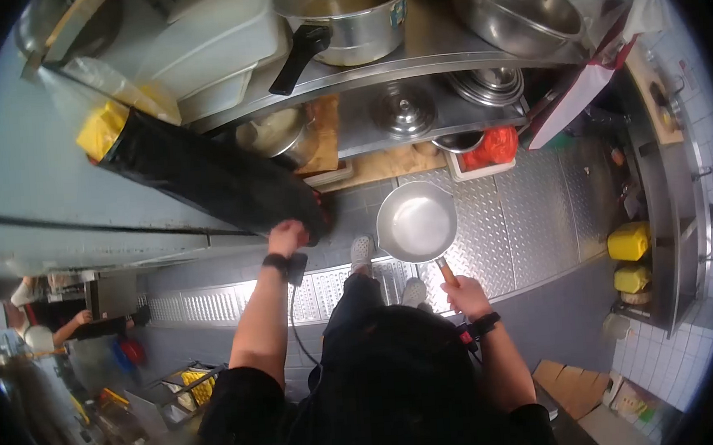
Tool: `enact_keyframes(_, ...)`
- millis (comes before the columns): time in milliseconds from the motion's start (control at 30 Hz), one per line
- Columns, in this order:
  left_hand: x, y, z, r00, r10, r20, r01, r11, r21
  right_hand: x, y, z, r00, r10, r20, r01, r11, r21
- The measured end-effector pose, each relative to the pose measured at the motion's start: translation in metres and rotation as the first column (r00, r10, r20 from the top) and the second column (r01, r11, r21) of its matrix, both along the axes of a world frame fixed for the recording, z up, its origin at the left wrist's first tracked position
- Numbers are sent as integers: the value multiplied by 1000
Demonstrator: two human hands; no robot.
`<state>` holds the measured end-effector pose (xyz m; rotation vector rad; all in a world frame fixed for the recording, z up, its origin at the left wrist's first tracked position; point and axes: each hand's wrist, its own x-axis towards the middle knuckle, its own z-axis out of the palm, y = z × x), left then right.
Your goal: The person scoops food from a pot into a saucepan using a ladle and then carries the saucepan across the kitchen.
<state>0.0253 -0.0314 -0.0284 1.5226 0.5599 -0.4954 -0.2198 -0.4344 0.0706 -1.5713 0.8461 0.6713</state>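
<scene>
My right hand (467, 296) is closed round the wooden handle of a small metal saucepan (417, 221), held out over the floor in front of me. The pan's inside is pale, with nothing clearly visible in it. My left hand (288, 237) is near the lower end of a long black bag (204, 171); its fingers are curled, and whether they hold anything cannot be made out. A dark device with a cable is at the left wrist.
Ahead, a steel shelf (436, 58) holds a large pot (346, 16) and a metal basin (515, 5). Lids lie below, beside a red bag (490, 147). Yellow containers (629, 242) are at the right. Another person (66, 325) is at the far left. Metal plates cover the floor.
</scene>
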Motion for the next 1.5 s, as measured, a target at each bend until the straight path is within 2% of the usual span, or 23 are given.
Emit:
enact_keyframes(133,106,-25,18,980,-90,180,62,985,159,25,22,0,998,-53,-12,53,998,-46)
enact_keyframes(200,153,-31,8,832,-347,432,72,841,536,40,35,6,995,-87,-47,84,994,-63)
enact_keyframes(233,179,-28,10,821,-473,319,160,728,666,44,39,1,995,-95,-31,93,994,-62)
enact_keyframes(267,187,-42,39,836,-441,325,121,727,675,47,45,-4,997,-73,-26,70,991,-113)
enact_keyframes(300,208,-36,18,791,-375,484,1,792,611,54,51,1,995,-90,-35,85,989,-117)
enact_keyframes(400,265,-5,-19,876,-355,325,-50,604,795,52,70,-13,961,-274,-36,273,962,-20)
enact_keyframes(433,325,68,-116,680,-674,290,-51,350,935,60,74,-11,966,-256,-32,256,967,-19)
enact_keyframes(467,317,53,-80,885,-418,205,21,477,879,66,78,-9,972,-234,-24,234,972,-18)
enact_keyframes(633,344,107,-92,928,-373,24,96,299,949,76,98,-24,953,-294,-77,298,953,51)
enact_keyframes(767,368,137,-111,925,-347,159,24,468,884,73,100,-43,960,-279,-34,281,958,53)
enact_keyframes(800,376,148,-121,929,-285,237,-9,621,783,71,100,-49,965,-263,-3,263,963,50)
enact_keyframes(833,392,167,-137,938,-125,323,-50,873,485,71,99,-52,962,-274,-9,274,960,56)
enact_keyframes(867,415,191,-156,940,153,305,-151,988,-31,72,98,-53,964,-265,-4,264,963,44)
enact_keyframes(933,469,251,-189,959,276,-58,-253,752,-609,73,94,-58,965,-264,-1,264,964,34)
enact_keyframes(1033,381,145,-102,966,120,229,-17,914,-405,73,86,-62,973,-223,56,224,974,-16)
enact_keyframes(1133,310,66,-4,976,185,118,-191,980,45,80,80,-60,975,-224,-14,224,975,-8)
enact_keyframes(1167,322,92,-17,975,186,119,-193,980,54,81,79,-63,972,-236,-19,236,972,1)
enact_keyframes(1200,344,137,-41,945,322,-59,-326,904,-276,83,78,-66,968,-249,-24,249,968,9)
enact_keyframes(1233,357,162,-54,885,380,-268,-465,698,-545,85,77,-68,969,-247,-24,248,969,16)
enact_keyframes(1267,344,138,-39,885,385,-264,-466,700,-541,87,77,-70,969,-248,-20,248,968,25)
enact_keyframes(1333,301,51,8,958,245,150,-213,955,-204,93,76,-70,969,-248,-14,248,968,35)
enact_keyframes(1467,329,107,-38,962,129,239,-63,962,-265,117,77,-58,971,-237,-14,238,970,56)
enact_keyframes(1500,344,133,-57,891,-227,393,221,973,62,123,77,-55,974,-225,-23,226,972,64)
